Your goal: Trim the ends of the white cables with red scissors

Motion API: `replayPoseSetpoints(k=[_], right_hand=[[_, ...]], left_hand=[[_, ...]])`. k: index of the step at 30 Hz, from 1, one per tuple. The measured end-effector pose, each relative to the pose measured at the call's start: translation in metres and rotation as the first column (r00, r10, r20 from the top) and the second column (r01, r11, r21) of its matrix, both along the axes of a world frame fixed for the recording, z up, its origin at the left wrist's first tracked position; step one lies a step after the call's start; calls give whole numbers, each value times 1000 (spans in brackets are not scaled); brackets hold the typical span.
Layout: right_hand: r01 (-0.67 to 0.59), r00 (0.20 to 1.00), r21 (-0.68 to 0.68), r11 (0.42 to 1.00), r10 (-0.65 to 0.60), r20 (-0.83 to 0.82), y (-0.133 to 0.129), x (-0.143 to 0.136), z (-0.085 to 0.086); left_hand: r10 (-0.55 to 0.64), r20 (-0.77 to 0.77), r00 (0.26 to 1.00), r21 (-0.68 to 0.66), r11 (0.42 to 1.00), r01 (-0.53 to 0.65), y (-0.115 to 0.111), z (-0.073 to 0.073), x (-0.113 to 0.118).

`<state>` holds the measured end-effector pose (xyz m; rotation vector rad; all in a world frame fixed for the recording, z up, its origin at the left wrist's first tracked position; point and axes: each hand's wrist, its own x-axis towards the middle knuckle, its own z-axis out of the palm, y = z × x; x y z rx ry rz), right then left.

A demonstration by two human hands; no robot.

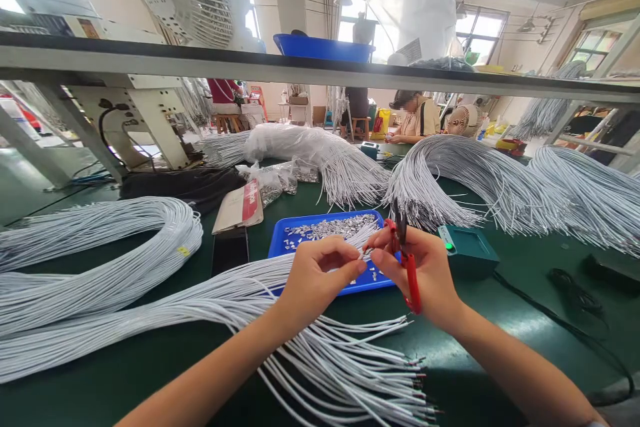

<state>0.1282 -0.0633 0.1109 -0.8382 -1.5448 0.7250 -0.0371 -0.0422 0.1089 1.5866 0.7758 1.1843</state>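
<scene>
Between thumb and fingers, my left hand (320, 273) pinches the end of a white cable (361, 256) with small dark or reddish wire tips. Close beside it, my right hand (425, 270) holds red-handled scissors (413, 280), their dark blades pointing up and away. My right thumb and fingertip are at the cable's tip; whether they touch it I cannot tell. Below and behind both hands lies a blue tray (280, 227) with many small silvery metal pieces (330, 227). A loose bundle of white cables (200, 300) runs under my left hand, its stripped ends fanned toward the front.
Coiled white cables (165, 220) lie at left, with more bundles (475, 167) across the back. A green box (470, 250) with a lit green light stands right of the tray, near a black cord (575, 290). A shelf (320, 70) spans overhead. A person (415, 117) sits beyond.
</scene>
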Motion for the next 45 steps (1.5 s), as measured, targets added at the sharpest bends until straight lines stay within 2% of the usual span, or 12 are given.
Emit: replayPoseSetpoints(k=[8, 15, 18, 20, 24, 27, 29, 32, 35, 36, 39, 45], right_hand=[[69, 996, -6, 998, -69, 48, 1, -2, 0], [66, 995, -39, 997, -69, -73, 10, 3, 5], [137, 983, -83, 987, -146, -108, 29, 6, -3], [206, 975, -153, 967, -216, -52, 46, 10, -19], [287, 958, -255, 923, -271, 98, 68, 23, -63], [339, 936, -283, 897, -292, 196, 71, 37, -91], [381, 915, -283, 880, -317, 248, 69, 44, -103], [432, 887, -269, 861, -352, 299, 66, 50, -111], [469, 863, -244, 849, -380, 334, 64, 55, -113], [480, 854, -235, 845, -390, 343, 63, 57, -113], [504, 837, -217, 836, -412, 359, 61, 61, -112], [510, 843, -213, 834, -434, 319, 62, 66, -113]], left_hand=[[9, 17, 1000, 50, 999, -10, -1, -3, 1], [-82, 29, 996, 68, 994, 80, -6, 6, -7], [-91, -54, 994, 202, 974, 100, -21, 10, -6], [-158, -184, 970, 266, 942, 204, -34, 4, 0], [-413, -366, 834, 181, 848, 499, -53, -37, 22], [-360, -562, 745, 290, 758, 585, -56, -72, 35], [-292, -667, 685, 328, 711, 622, -52, -85, 38], [-189, -750, 633, 345, 705, 619, -38, -83, 36], [-15, -810, 586, 356, 782, 512, -10, -67, 28], [81, -840, 537, 360, 823, 440, 1, -61, 24], [252, -930, 269, 329, 897, 296, 32, -51, 10], [283, -955, 85, 296, 919, 262, 60, -59, -6]])
